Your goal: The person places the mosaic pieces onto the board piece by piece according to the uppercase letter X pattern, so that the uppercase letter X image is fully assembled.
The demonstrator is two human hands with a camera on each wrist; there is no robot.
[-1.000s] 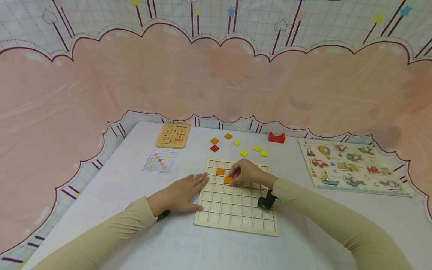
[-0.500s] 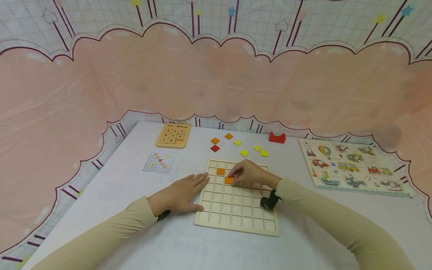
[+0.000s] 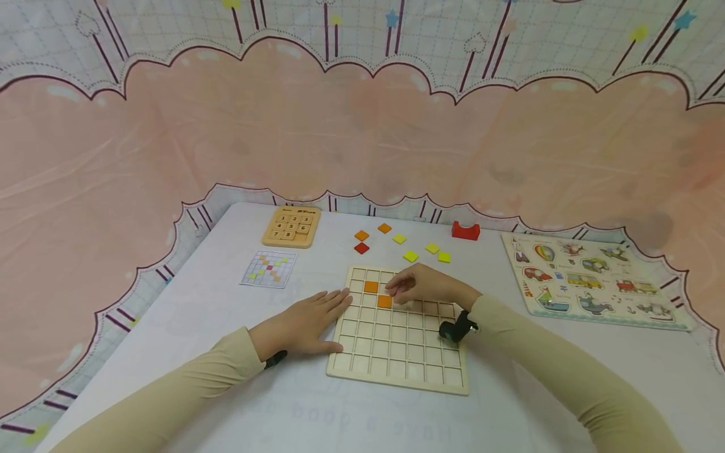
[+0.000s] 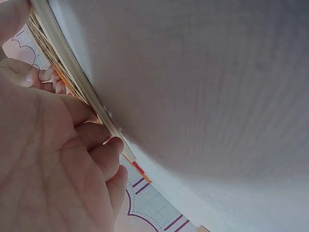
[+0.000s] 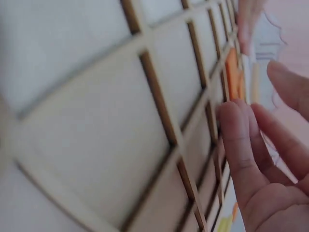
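A wooden grid board [image 3: 396, 346] lies flat in front of the person. Two orange square tiles sit in its cells: an upper-left tile [image 3: 370, 287] and a lower-right tile [image 3: 384, 301], set diagonally. The left hand [image 3: 303, 324] lies spread at the board's left side, its fingertips and thumb touching the edge. Just right of the lower orange tile hovers the right hand [image 3: 421, 284], fingers loosely bent and holding nothing. In the right wrist view, that hand's thumb and fingers [image 5: 236, 128] stand apart beside the orange tile [image 5: 233, 75].
Behind the board lie loose orange tiles [image 3: 361, 235], a red tile [image 3: 361, 248] and several yellow tiles [image 3: 410, 256]. A coloured pattern card [image 3: 269, 269] and a number puzzle [image 3: 291, 227] are at left. A red block [image 3: 466, 231] and a vehicle puzzle board [image 3: 589, 280] stand at right.
The right hand has let go of the lower orange tile and moved slightly right and up from it. The tile stays in its cell. The left hand holds its place.
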